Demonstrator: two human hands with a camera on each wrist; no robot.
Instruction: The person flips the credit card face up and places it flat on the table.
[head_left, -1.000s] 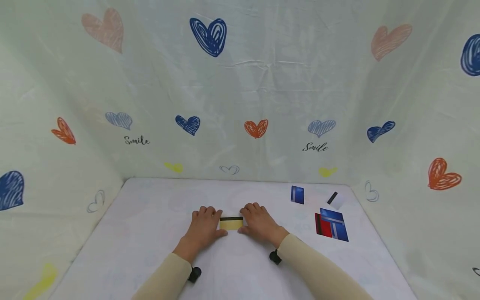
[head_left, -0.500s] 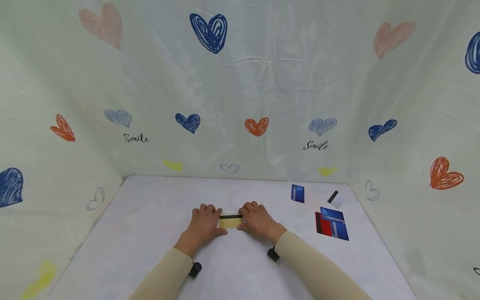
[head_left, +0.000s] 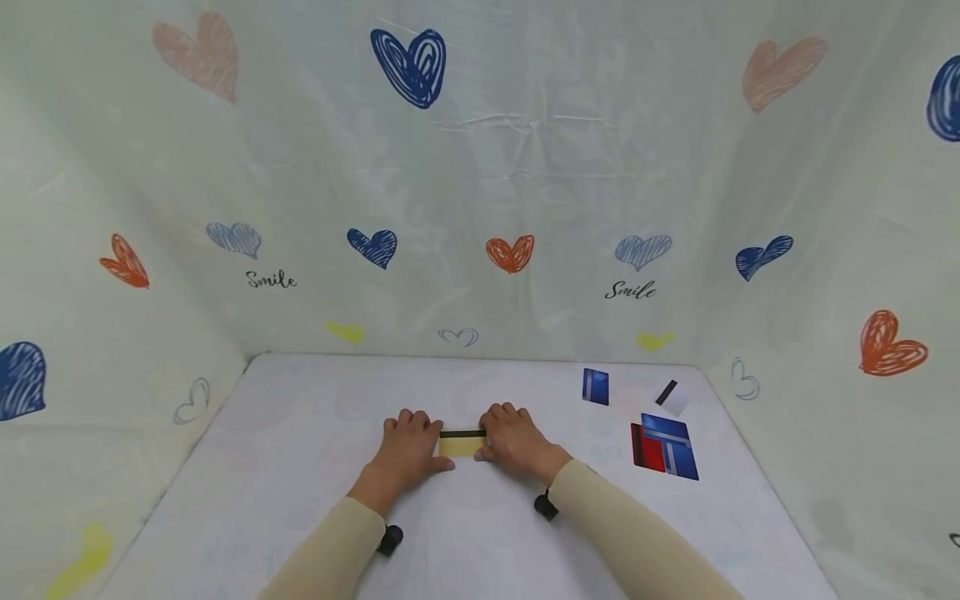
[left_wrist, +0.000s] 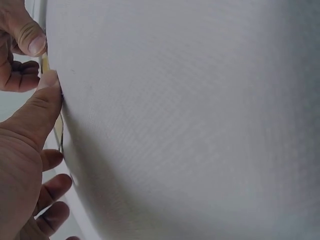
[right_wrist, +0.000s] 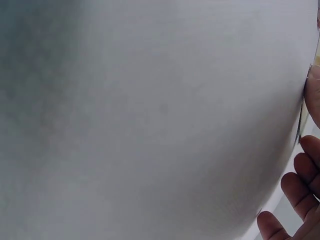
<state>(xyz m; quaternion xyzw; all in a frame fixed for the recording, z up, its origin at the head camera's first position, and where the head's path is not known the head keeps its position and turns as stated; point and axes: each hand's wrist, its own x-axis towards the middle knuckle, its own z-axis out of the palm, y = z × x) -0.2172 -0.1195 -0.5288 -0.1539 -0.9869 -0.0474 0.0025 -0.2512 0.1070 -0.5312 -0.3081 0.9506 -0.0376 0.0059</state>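
Note:
In the head view a gold bank card (head_left: 462, 447) with a black stripe along its far edge lies lengthwise between both hands, at the middle of the white table. My left hand (head_left: 405, 454) pinches its left end between thumb and fingers. At the right end, my right hand (head_left: 517, 442) holds it the same way. From the left wrist, the card shows as a thin edge-on sliver (left_wrist: 59, 127) behind the thumb, close over the tabletop. The right wrist view catches only the thumb (right_wrist: 313, 92) and several fingertips at the frame's edge.
Toward the right of the white table (head_left: 300, 433) lie several cards: a small blue card (head_left: 596, 387), a white card (head_left: 678, 400) with a black stripe, and a red card (head_left: 651, 454) partly under another blue card (head_left: 678, 442). A patterned curtain (head_left: 480, 167) encloses the table's back and sides.
Both hands keep their hold on the gold card, almost unmoved. The head view has shifted slightly.

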